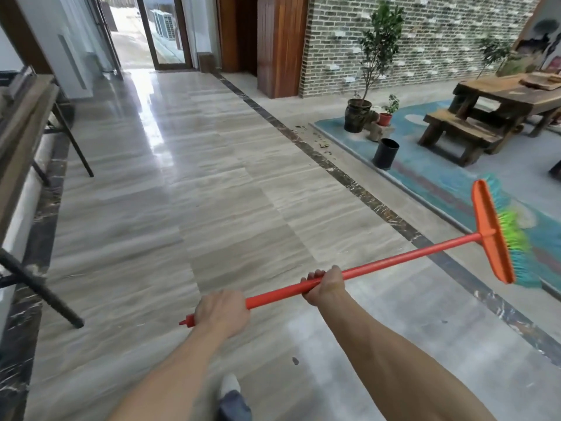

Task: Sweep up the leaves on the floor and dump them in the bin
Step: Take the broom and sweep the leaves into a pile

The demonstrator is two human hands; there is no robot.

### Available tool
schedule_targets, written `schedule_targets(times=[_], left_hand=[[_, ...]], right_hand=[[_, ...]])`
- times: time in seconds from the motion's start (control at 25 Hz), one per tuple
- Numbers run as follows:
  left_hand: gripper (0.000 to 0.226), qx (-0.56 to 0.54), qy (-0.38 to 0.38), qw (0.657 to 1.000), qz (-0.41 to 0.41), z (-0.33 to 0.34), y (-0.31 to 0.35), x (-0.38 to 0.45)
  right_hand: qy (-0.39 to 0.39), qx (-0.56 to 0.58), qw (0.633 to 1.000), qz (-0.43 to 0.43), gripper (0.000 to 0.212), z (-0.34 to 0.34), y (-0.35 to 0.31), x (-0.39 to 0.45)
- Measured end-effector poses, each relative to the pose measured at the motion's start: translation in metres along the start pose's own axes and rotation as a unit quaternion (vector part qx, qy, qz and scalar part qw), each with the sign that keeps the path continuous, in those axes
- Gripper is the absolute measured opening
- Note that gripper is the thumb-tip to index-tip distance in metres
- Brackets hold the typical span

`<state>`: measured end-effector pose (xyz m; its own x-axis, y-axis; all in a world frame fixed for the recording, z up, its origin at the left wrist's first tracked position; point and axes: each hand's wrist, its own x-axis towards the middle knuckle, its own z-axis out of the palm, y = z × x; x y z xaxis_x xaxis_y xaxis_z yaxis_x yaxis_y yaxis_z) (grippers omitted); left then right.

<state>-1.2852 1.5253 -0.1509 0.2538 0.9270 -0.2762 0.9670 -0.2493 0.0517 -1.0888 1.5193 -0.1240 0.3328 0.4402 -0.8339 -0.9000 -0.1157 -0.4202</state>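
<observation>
Though hand-held, orange broom, blue-green bristles.

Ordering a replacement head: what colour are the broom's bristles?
The bristles are teal-blue with a bright green band mid-way, set in an orange head; the head view shows them.

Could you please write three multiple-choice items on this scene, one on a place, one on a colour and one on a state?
1. Where do the leaves lie?
A. On the wooden table
B. On the floor by the rug's edge, near the black bin
C. Inside the bin

2. What colour is the broom handle?
A. Blue
B. Black
C. Red-orange

3. How is the broom held?
A. Both hands grip the handle, with the head raised off the floor
B. One hand only
C. It lies on the floor

Answers: 1 B, scattered bits show on the dark floor strip beside the rug. 2 C, the pole is red-orange. 3 A, the left hand and the right hand both close round it.
</observation>
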Motion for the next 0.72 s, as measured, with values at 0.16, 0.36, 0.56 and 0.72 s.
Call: schedule_targets(times=[0.16, 0.36, 0.56, 0.72], left_hand=[[0.035, 0.004, 0.0, 0.999, 0.034, -0.035, -0.033, 0.138], [0.038, 0.021, -0.016, 0.997, 0.079, -0.087, -0.042, 0.273], [0.067, 0.005, -0.039, 0.993, 0.115, -0.123, -0.019, 0.413], [0.085, 0.022, -0.021, 0.992, 0.123, -0.151, 0.017, 0.525]], right_hand=[[0.024, 0.004, 1.0, -0.003, 0.04, 0.111, -0.03, 0.064], [0.052, 0.015, 0.999, -0.006, 0.039, 0.221, -0.07, 0.129], [0.056, 0.04, 0.998, 0.004, 0.037, 0.311, -0.134, 0.223], [0.045, 0.05, 0.997, 0.028, 0.039, 0.373, -0.197, 0.304]])
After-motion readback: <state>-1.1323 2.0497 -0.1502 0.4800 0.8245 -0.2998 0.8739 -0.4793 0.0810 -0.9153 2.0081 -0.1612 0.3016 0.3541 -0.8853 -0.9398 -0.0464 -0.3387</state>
